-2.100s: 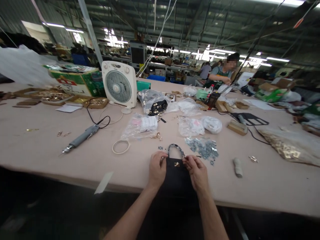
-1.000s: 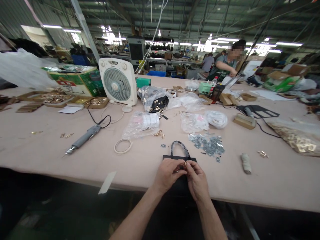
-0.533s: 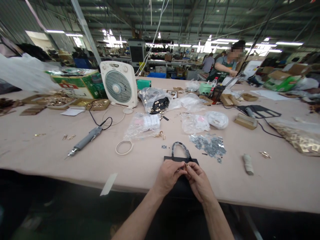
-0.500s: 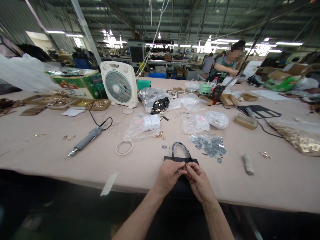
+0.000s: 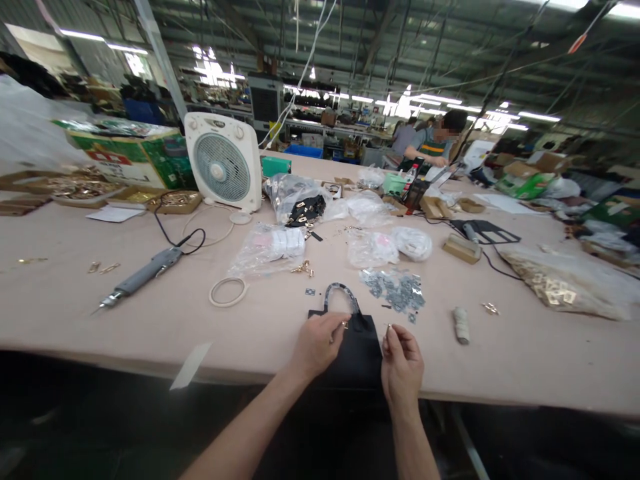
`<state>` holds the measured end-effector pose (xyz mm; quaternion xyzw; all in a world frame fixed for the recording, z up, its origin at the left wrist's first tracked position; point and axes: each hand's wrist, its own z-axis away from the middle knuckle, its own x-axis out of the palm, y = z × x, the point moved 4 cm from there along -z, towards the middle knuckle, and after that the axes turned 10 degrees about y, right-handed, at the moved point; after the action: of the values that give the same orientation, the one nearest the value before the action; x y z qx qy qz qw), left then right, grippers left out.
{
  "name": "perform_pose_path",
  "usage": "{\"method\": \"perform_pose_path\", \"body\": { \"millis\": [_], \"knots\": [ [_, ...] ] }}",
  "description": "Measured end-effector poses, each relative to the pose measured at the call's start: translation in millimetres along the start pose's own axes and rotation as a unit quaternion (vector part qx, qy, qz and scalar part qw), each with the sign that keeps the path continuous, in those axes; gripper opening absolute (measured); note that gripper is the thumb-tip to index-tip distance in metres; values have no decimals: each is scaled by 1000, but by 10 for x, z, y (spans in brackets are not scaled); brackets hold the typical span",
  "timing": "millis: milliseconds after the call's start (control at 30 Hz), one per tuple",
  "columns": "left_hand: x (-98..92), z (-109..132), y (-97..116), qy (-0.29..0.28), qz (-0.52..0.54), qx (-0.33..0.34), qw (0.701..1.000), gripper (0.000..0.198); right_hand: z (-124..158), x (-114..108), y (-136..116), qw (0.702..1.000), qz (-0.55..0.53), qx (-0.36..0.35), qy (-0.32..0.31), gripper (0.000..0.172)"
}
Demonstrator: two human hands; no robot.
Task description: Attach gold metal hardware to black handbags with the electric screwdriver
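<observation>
A black handbag (image 5: 359, 360) lies at the table's front edge, its wrapped handle (image 5: 341, 288) arched toward the back. My left hand (image 5: 320, 343) is over the bag's left side, thumb and fingers closed on a small gold metal fitting (image 5: 345, 325). Just off the bag's right edge, my right hand (image 5: 403, 360) pinches a tiny metal piece (image 5: 389, 327), too small to make out its kind. Beyond the bag lies a heap of flat grey metal plates (image 5: 397, 291), with one loose plate (image 5: 310, 292) left of the handle.
On the left are an electric screwdriver (image 5: 143, 275), a tape roll (image 5: 227, 292) and a box fan (image 5: 223, 163). Plastic bags (image 5: 273, 248) and several gold fittings (image 5: 303, 268) lie mid-table. A grey roll (image 5: 461, 325) and a bag of gold parts (image 5: 555, 283) are at right. A co-worker (image 5: 430, 143) is across the table.
My hands, together over the bag before, have parted: the right has moved off to the right with a tiny piece, the left keeps the gold fitting. The view has shifted slightly.
</observation>
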<state>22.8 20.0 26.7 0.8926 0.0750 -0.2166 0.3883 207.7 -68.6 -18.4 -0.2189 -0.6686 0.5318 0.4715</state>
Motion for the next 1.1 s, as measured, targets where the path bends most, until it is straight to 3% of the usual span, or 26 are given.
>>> {"method": "perform_pose_path", "body": {
  "millis": [67,133,200,267,433,600,833,1000,1100],
  "knots": [
    [50,-148,39,-20,3,0,1000,30,21,-15,-15,1000,12,-11,-6,30],
    [143,-348,86,-85,-44,13,995,28,42,-11,-24,999,27,-21,-9,33],
    [292,-546,109,-196,-135,44,970,28,55,-7,-24,998,46,-30,-14,35],
    [439,-730,105,-270,-176,70,944,26,60,-14,-20,997,67,-38,-19,36],
    [745,-1012,60,-379,-206,132,892,9,67,-34,-34,989,136,-50,-37,39],
    [841,-1052,103,-436,-197,194,856,3,95,47,-87,976,194,-44,-85,41],
    [878,-1084,195,-494,-143,212,831,26,101,103,-97,964,228,-54,-125,36],
    [959,-1168,224,-511,-92,144,843,34,140,176,-63,943,276,-102,-156,32],
    [1016,-1201,285,-475,-42,86,875,21,167,256,-51,911,327,-176,-182,27]
  ]
}}
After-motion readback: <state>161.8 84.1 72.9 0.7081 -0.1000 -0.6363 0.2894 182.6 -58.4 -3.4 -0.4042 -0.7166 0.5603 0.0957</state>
